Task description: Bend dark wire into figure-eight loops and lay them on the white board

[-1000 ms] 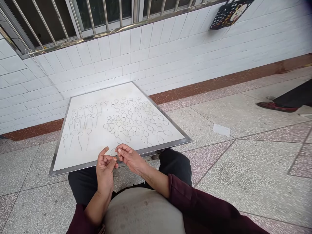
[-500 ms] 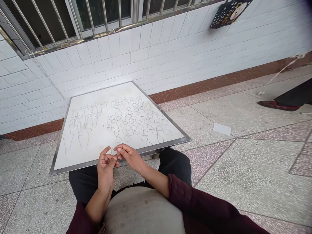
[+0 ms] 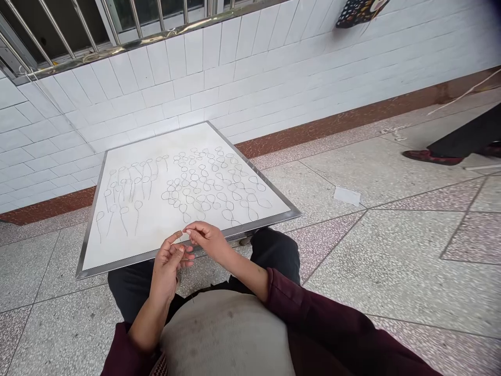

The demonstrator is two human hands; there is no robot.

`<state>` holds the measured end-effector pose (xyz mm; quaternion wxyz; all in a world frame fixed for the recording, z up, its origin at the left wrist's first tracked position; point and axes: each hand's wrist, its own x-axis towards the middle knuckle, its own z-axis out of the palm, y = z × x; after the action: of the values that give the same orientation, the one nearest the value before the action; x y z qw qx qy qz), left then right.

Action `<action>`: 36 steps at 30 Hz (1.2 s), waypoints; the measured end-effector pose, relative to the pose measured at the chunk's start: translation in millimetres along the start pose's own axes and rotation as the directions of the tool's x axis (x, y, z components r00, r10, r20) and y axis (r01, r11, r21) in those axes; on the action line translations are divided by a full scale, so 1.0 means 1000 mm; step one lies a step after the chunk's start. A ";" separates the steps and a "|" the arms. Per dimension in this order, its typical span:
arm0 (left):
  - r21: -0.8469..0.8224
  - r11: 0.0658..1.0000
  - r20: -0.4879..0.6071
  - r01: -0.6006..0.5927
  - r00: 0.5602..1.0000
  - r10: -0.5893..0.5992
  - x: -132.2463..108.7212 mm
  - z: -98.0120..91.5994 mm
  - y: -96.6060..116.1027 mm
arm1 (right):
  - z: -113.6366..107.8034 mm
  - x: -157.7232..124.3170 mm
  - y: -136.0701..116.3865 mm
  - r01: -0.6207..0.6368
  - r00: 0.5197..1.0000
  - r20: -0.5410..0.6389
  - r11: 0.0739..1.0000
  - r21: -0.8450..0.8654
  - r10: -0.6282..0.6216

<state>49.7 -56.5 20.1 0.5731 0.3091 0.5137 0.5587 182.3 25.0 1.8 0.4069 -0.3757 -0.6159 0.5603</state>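
Over the near edge of a white board (image 3: 156, 235) with a metal frame, my two hands work close together. My left hand (image 3: 169, 266) pinches a thin dark wire (image 3: 187, 274), whose end hangs down toward my lap. Thumb and forefinger of my right hand (image 3: 207, 241) are pressed together just above the left fingertips, apparently on the upper part of this wire; the fingers hide most of it. On the board's left lie several single wire loops with straight tails (image 3: 138, 205). Several figure-eight wire loops (image 3: 229, 209) spread over its right half.
The board rests above my knees (image 3: 276, 250), its far side by a white tiled wall (image 3: 188, 83). A white paper (image 3: 346, 196) lies on the floor at right. Beyond it is another person's dark red shoe (image 3: 432, 156). A patterned bag (image 3: 358, 13) hangs on the wall.
My right hand has risen slightly away from the left fingers. The wire's tail now shows hanging below my left hand. The whole view has shifted slightly.
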 end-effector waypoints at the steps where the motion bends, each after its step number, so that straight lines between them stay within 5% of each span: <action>1: 0.008 1.000 0.004 -0.002 1.000 0.002 0.000 0.000 0.000 | 0.000 0.000 -0.001 0.016 1.000 -0.005 1.000 -0.022 -0.016; 9: -0.047 0.996 -0.130 -0.072 0.989 0.065 0.005 0.003 0.000 | 0.003 -0.005 -0.001 -0.022 0.999 0.035 0.994 0.107 0.018; 13: -0.097 0.977 -0.260 -0.190 0.952 0.160 0.007 0.001 0.001 | 0.013 -0.015 0.009 -0.090 0.982 0.174 0.990 0.111 0.070; 19: -0.144 0.966 -0.282 -0.216 0.944 0.169 0.011 -0.002 0.000 | 0.029 -0.024 0.016 -0.061 0.972 0.230 0.995 0.083 0.041; 28: -0.134 0.952 -0.338 -0.276 0.915 0.218 0.014 -0.003 -0.001 | 0.031 -0.026 0.012 0.087 0.969 0.243 0.981 -0.174 -0.043; 36: -0.116 0.940 -0.401 -0.322 0.881 0.252 0.020 0.002 0.002 | 0.038 -0.018 -0.001 0.122 0.986 0.168 0.775 -0.620 -0.021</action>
<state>47.7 -37.0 17.1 0.3985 0.2151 0.5108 0.7307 153.8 -6.2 0.1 0.2316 -0.4223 -0.8103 0.3338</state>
